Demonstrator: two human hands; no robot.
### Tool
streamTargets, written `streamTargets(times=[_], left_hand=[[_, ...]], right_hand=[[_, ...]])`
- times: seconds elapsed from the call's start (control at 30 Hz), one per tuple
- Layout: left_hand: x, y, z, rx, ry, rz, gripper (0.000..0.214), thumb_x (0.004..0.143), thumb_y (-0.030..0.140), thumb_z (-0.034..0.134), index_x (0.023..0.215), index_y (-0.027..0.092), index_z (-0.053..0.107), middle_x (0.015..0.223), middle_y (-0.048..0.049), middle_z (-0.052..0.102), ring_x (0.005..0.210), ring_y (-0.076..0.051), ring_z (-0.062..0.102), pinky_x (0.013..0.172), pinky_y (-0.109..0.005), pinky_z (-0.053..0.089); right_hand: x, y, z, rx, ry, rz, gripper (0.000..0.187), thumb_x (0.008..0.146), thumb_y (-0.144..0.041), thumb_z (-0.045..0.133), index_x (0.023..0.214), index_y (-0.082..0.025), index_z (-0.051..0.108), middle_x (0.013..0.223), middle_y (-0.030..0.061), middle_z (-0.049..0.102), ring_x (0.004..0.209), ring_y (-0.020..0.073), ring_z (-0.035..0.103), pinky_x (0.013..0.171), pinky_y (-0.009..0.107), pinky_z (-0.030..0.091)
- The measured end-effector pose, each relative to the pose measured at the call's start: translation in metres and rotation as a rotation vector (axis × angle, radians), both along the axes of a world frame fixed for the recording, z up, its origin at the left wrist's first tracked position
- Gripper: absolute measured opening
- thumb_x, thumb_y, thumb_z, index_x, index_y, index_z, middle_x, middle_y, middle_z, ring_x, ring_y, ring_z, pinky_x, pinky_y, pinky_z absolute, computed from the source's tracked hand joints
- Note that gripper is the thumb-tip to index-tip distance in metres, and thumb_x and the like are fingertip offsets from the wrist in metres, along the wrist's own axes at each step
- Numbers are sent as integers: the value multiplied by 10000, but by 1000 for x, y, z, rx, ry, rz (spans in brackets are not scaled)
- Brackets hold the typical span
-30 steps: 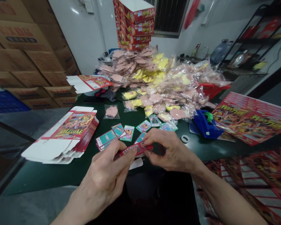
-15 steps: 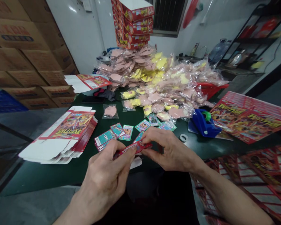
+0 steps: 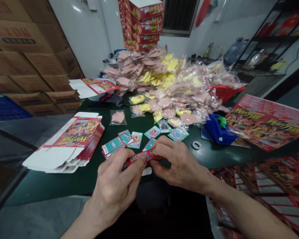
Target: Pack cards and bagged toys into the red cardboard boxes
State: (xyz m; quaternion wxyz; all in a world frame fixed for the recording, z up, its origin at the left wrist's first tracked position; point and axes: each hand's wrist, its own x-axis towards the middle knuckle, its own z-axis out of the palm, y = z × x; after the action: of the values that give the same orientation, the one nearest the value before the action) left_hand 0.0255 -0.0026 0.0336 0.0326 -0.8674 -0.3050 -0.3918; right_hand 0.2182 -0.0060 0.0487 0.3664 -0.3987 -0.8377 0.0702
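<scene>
A stack of flat red cartons (image 3: 69, 142) is lying at the left on the green table (image 3: 52, 182). Near the table's edge, the left hand (image 3: 114, 191) is pinching one end of a small red packet (image 3: 139, 158), and the right hand (image 3: 180, 166) is gripping the other end. Teal cards (image 3: 126, 141) are lying just beyond. A blue tape dispenser (image 3: 218, 129) is sitting farther right.

one red packet (image 3: 139, 158), one tape dispenser (image 3: 218, 129), maybe seven teal cards (image 3: 136, 139).
</scene>
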Motion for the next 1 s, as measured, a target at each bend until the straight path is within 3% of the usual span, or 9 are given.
streamTargets(times=[0.07,0.13,0.23,0.3,0.5,0.6,0.7,0.9,1.0], left_hand=[[-1,2,-5,49,16,4,294,776,72,608,1062,139,599,928,-80,563,748,-136,540,606,-268,474],[-3,6,-11,104,42,-5,361,764,80,626,1119,115,567,1017,-125,547,846,-187,540,675,-333,491],[-6,13,-18,129,68,-27,444,747,86,652,1172,102,528,1071,-149,534,920,-224,532,719,-366,498],[-7,18,-20,139,64,-29,468,737,90,667,1181,101,520,1063,-142,540,928,-220,539,735,-352,503],[-4,27,-25,139,-157,-5,497,709,108,705,1169,133,517,1003,-96,545,900,-182,558,757,-298,510],[-3,30,-33,45,-368,-17,641,646,127,766,1214,173,474,1034,-94,534,948,-211,564,819,-378,514],[-5,31,-42,-29,-523,-57,721,589,141,809,1221,217,468,1064,-88,531,972,-241,581,834,-451,519],[-6,31,-48,-18,-483,-98,407,679,97,735,1045,218,604,1027,-50,578,891,-155,611,727,-287,548],[-3,32,-50,-76,-544,-111,349,704,91,707,1016,218,615,1036,-47,619,908,-166,631,740,-288,553]], right_hand=[[5,2,-10,31,79,52,70,822,-132,506,833,-187,549,837,37,596,771,129,573,644,240,475],[8,2,-24,24,168,79,188,853,-168,520,1040,-180,538,1007,77,611,950,155,587,804,278,496],[5,-1,-47,-39,243,43,498,882,-200,498,1349,-174,328,1264,126,528,1163,181,513,966,317,440],[-2,-1,-61,-58,271,-8,599,894,-201,474,1423,-196,193,1348,121,469,1204,183,490,988,313,430],[-18,8,-83,15,433,-91,595,880,-172,500,1410,-265,245,1264,72,544,1074,168,585,879,267,509],[-19,11,-88,33,536,-118,642,850,-162,550,1406,-255,243,1279,102,507,1116,191,554,808,274,543],[-16,12,-89,89,492,-95,590,832,-118,558,1355,-268,330,1279,107,487,1149,205,520,825,312,538],[-11,15,-81,177,353,-32,533,829,-85,545,1297,-291,395,1146,81,572,1033,174,592,805,292,533],[-12,11,-78,119,309,-43,535,841,-106,533,1314,-301,380,1161,78,582,1047,173,592,820,290,526]])
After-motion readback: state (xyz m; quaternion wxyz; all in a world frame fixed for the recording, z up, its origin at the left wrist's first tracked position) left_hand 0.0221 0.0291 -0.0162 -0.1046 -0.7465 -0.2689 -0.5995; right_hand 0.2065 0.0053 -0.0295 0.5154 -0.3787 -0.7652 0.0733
